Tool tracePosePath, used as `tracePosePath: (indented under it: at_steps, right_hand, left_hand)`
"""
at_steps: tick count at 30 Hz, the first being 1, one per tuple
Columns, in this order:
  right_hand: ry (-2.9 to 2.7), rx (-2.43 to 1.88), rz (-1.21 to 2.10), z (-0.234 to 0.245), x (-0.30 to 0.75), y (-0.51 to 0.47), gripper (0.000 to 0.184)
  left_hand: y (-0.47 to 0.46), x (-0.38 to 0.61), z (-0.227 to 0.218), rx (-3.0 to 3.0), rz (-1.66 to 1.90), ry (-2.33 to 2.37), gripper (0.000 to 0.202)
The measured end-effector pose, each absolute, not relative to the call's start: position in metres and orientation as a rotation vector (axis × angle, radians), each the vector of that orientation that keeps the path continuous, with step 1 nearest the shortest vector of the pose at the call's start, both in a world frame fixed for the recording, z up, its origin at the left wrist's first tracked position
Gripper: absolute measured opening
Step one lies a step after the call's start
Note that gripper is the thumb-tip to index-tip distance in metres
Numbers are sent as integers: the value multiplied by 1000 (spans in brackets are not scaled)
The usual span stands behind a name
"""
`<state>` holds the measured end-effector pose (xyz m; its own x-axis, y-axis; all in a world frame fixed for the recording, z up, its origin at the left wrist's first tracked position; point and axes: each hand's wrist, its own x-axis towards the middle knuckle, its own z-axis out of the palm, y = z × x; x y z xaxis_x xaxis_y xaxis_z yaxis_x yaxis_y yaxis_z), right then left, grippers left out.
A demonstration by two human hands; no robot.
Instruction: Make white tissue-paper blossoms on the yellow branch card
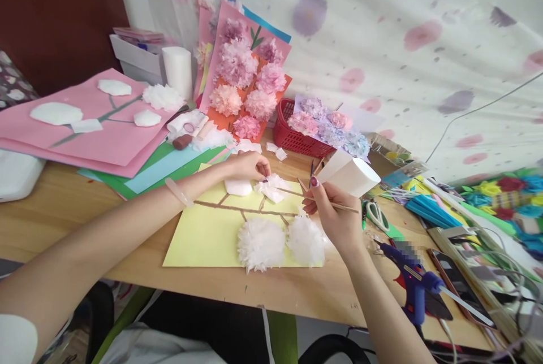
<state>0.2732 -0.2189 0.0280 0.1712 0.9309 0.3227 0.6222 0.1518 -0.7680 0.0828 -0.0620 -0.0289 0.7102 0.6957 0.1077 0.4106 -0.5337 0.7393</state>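
Note:
A yellow sheet of card (203, 239) lies before me, with a brown branch drawn across it. Two fluffy white tissue-paper flowers (262, 244) sit along its lower part. My right hand (333, 211) grips a thin wooden stick (345, 207), whose far end reaches left into a partly formed white paper flower (271, 187) on the upper part. At that flower's upper left edge, the fingers of my left hand (250, 166) are pinched together; what lies between them is too small to make out. A flat white paper pad (238, 186) rests left of it.
Pink card with white pads (127, 126) overlaps green sheets at left. Finished pink flower pictures (237, 64) lean at the back beside a red basket (288, 132). A tissue roll (360, 177), scissors (376, 216), a blue glue gun (411, 279) and a phone (460, 285) crowd the right.

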Motion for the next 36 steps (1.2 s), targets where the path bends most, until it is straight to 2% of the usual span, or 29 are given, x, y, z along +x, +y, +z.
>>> tracePosePath:
  at_steps: [9,16,19,24,29,32,36]
  right_hand:
    - [-1489,-1605,333,14,260,-191,50]
    - [-1704,-1580,-158,28,239,-157,62]
    - [-1850,-1607,-4,38,239,-153,55]
    - [-2009,-1612,449,56,255,-160,24]
    - [-2047,-1635,688,71,264,-158,11]
    - [-2067,-1592,704,75,263,-155,8]
    - [-2119,-1549,513,73,257,-155,18]
  left_hand:
    - [-66,83,-23,2188,451,827,23]
    - [-69,83,-15,2161,378,753,31]
    - [-67,83,-19,2155,387,732,31]
    - [-66,83,-22,2128,416,716,32]
    - [-70,82,-14,2151,387,713,33]
    - [-72,81,-13,2138,397,715,33]
    - [-70,81,-17,2127,408,688,31]
